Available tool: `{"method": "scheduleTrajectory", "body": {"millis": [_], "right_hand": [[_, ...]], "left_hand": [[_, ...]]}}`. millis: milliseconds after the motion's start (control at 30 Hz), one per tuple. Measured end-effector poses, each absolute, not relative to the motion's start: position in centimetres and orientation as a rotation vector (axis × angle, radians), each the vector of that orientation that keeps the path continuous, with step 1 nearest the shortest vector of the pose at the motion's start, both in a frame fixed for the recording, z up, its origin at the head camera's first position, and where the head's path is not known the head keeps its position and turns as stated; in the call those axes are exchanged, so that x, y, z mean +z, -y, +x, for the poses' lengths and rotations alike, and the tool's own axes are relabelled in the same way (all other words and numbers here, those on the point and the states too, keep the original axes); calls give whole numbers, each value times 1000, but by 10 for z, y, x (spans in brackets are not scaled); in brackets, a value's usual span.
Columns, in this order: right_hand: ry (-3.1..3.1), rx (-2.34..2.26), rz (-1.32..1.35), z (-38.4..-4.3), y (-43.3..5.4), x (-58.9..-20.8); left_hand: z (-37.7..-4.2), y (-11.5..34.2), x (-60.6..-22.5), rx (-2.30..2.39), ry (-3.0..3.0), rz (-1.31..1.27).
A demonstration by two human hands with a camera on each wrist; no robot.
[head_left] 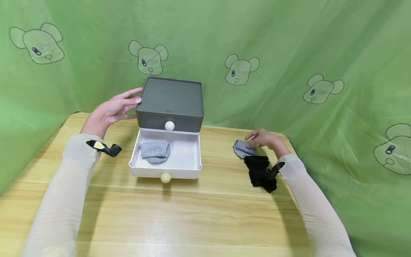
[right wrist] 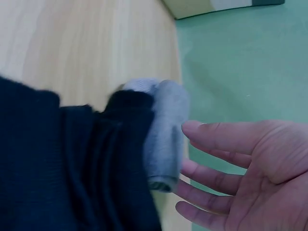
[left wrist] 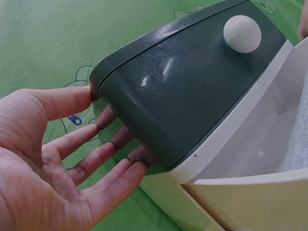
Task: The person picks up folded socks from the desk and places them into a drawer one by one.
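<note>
A dark grey storage box with two drawers stands at the back of the table. My left hand touches its left side with spread, fairly straight fingertips. The lower white drawer is pulled out, and a folded grey sock lies in its left half. At the right, my right hand hovers at a second folded grey sock, fingers loosely bent and apart. In the right wrist view nothing is between thumb and fingers; whether the fingertips touch the grey sock I cannot tell. Black socks lie just nearer.
The upper drawer is closed and has a white knob. A pale yellow knob sits on the lower drawer's front. Behind the wooden table hangs a green curtain with bear-head outlines.
</note>
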State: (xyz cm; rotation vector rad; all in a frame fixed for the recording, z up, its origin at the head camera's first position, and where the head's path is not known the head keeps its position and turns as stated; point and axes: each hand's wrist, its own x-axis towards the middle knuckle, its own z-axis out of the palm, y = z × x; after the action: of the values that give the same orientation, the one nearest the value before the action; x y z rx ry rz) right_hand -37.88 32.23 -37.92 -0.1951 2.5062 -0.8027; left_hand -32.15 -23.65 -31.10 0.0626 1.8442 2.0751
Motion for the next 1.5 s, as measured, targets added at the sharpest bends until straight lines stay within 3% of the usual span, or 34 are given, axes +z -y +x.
{"method": "scheduleTrajectory", "body": {"millis": [1167,1500], "right_hand": [[-2523,-761,-148,-381,-310,-398],[-2484,-770,-306,-376,-297,-385]], "left_hand": [[-323,237,-312,2060,-1853,78],[-323,238,-312,2070,-1846,71]]}}
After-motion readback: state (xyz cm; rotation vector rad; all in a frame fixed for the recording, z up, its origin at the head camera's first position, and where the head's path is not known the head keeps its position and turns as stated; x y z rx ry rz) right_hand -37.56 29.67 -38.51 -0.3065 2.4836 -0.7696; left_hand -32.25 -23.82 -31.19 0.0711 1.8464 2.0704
